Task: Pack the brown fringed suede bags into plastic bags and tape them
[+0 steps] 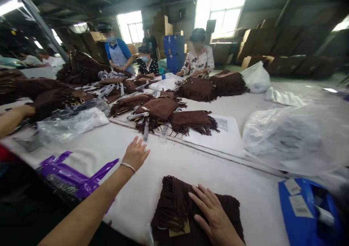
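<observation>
My right hand lies with fingers stretched out on a dark brown fringed bag at the front of the white table. A tan tag shows at the bag's lower left, partly under the fringe. My left hand, with a thin bracelet at the wrist, reaches out over the table with its fingers apart and holds nothing. Just beyond its fingertips hangs a grey strip, beside a pile of brown fringed bags. One more fringed bag lies to the right of that pile.
Clear plastic bags lie left and right. A blue plastic holder stands front right, purple plastic front left. Another person's arm reaches in from the left. Several people work across the table, with cardboard boxes behind.
</observation>
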`<state>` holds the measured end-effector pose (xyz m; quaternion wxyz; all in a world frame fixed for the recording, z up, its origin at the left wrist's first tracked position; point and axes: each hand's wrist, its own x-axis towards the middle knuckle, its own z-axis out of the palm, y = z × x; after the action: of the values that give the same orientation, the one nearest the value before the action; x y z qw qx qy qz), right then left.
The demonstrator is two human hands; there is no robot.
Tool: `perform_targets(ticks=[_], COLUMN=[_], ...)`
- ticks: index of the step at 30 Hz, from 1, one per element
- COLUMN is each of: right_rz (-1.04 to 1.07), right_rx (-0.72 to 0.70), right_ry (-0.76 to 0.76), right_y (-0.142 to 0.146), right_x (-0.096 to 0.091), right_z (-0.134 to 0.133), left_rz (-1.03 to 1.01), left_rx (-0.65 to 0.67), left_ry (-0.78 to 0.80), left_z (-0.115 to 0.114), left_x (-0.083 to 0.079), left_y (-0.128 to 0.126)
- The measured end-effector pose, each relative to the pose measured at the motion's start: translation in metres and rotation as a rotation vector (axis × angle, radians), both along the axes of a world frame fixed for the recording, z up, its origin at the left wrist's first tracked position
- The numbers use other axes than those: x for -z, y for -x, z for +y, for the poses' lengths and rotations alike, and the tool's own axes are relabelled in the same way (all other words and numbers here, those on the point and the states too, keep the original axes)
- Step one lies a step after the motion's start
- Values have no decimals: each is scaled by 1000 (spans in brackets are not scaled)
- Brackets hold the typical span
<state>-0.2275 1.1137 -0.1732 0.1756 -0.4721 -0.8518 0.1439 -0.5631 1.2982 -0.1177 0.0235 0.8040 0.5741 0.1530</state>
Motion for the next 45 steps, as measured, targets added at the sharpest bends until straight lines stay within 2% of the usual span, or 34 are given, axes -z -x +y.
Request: perform_targets(ticks=[2,5,7,9,12,16,20,23,25,28,30,32,35,37,40,42,45], right_rz=[-28,-78,-112,-132,-104,-40,-59,-44,-12,83,199,354,611,810,1085,1138,1051], right_rx=[-5,-22,-44,-53,-17,68,-17,-70,-84,-96,-17,169,468,612,744,785,774], right_ry=[-40,-134,-232,-348,-514,-612,-546,-417,-278,-26,135,268,380,477,600,598,617], right_y=[-1,-4,-6,-7,-6,-4,-9,-15,-19,-27,-33,-37,-44,-50,-59,-63,-59], right_x=[-3,-2,3,10,24,36,38,42,41,22,-3,-27,-45,-42,-28,-20,-12], right_z=[2,6,10,15,22,28,32,37,39,43,48,58,87,114,150,163,166], left_rz=[-132,-121,24,108,151,161,105,40,-13,-96,-150,-195,-241,-248,-215,-173,-112], left_rx=[203,497,571,591,595,578,520,494,469,407,370,342,341,381,476,515,489], left_ry=[-11,68,97,111,143,188,253,329,352,352,346,340,330,332,367,406,447], left_z=[10,31,48,65,82,98,117,128,132,132,130,126,117,109,98,93,93], left_x=[-8,-1,12,26,40,41,34,30,29,30,32,33,34,33,31,30,25], left_y=[-44,-127,-182,-225,-263,-269,-254,-245,-242,-242,-244,-246,-249,-252,-254,-254,-252])
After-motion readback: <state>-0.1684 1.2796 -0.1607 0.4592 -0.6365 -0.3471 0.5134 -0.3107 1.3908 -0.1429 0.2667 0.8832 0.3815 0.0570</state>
